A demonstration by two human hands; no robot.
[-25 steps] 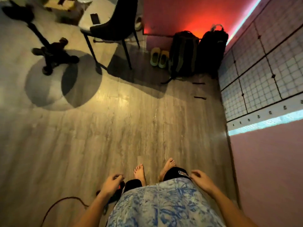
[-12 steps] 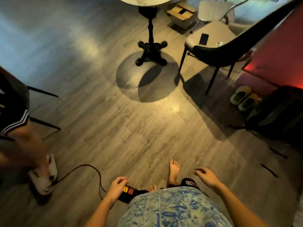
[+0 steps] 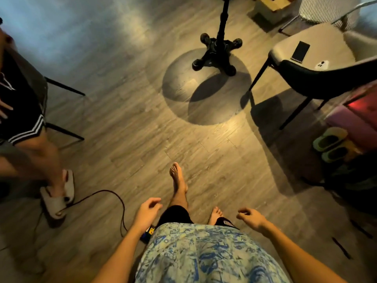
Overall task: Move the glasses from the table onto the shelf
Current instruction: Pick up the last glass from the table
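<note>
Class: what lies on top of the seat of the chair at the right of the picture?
On the chair seat lie a dark phone and a small white object, too small to identify. The dark backrest hides the seat's near edge.

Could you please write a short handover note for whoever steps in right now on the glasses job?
Left hand: open, holding nothing, fingers loosely curled.
Right hand: open, holding nothing.
Glasses and shelf: neither is in view. Only the table's black pedestal base shows ahead; its top is out of frame.
Done: nothing can be confirmed from this view.
Left: walk to the table, pick up the glasses, carry them to the shelf.
Mind the cable on the floor and the seated person at the left.
</note>
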